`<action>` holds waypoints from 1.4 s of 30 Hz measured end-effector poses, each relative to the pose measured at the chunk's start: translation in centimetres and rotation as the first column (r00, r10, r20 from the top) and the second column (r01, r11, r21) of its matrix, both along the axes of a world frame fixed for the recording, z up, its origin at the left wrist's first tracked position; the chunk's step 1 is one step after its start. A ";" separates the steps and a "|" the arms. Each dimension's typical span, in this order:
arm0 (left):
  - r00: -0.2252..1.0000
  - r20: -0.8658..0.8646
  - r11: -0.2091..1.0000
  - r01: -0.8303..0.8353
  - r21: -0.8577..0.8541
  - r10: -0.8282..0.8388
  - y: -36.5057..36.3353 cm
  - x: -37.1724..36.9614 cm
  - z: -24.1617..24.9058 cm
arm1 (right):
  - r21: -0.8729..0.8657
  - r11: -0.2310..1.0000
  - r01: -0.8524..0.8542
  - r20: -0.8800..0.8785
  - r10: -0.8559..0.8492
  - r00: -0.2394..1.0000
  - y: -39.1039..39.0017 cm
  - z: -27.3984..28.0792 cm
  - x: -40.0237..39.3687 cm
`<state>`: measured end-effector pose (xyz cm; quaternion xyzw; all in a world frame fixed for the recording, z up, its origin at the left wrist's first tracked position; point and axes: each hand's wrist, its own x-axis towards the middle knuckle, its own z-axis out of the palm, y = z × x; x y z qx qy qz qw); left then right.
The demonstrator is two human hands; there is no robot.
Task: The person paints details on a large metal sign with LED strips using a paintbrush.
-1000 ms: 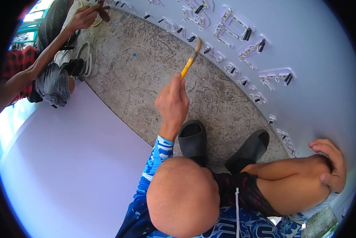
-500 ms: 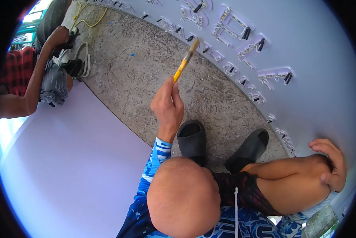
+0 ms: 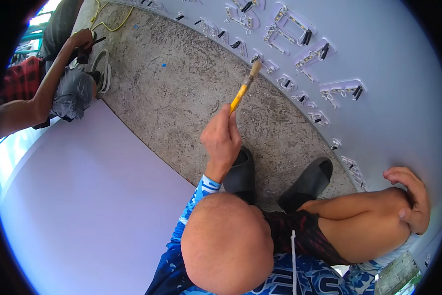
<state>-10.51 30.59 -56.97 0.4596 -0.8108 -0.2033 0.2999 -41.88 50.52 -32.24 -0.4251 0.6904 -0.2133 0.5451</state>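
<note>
A paintbrush (image 3: 241, 93) with a yellow handle and pale bristles is held near its handle end by my left hand (image 3: 222, 139), fingers closed in a pinch. Its bristle tip overlaps the lower row of small letters on a white sign panel (image 3: 398, 59). Raised or recessed letter shapes (image 3: 287, 32) on this panel carry LED strips, white wire loops and black-sleeved ends. My right hand (image 3: 414, 199) rests over my bent knee (image 3: 388, 209), fingers apart and holding nothing.
A large white sheet (image 3: 93, 206) lies at the left. Between it and the panel is rough concrete floor (image 3: 181, 88), with my dark sandals (image 3: 307, 182) on it. Another person (image 3: 39, 96) sits at upper left, a dark tool (image 3: 85, 53) at their hand. Yellow cord (image 3: 115, 29) lies behind.
My left hand and the paintbrush have moved right and slightly down in view. The other person's hand has shifted, with the dark tool showing more plainly. My right hand stays on the knee.
</note>
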 end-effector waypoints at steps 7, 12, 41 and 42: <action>0.991 -0.129 0.999 0.020 -0.026 -0.023 0.1 -0.4 1.4 | 0.003 1.000 0.024 0.019 -0.024 1.000 -0.1 0.1 0.3; 0.999 -0.015 0.998 0.044 -0.039 -0.045 -0.7 0.0 -0.3 | 0.006 1.000 -0.027 0.012 0.027 1.000 -0.1 -0.1 -0.3; 0.993 -0.066 0.991 0.089 -0.102 -0.096 -2.4 -0.3 0.3 | 0.012 1.000 -0.019 0.006 0.019 1.000 0.1 0.1 -0.3; 0.988 -0.102 0.990 0.103 -0.094 -0.112 -2.3 -0.2 0.5 | 0.011 1.000 -0.020 0.006 0.020 1.000 0.0 0.1 -0.4</action>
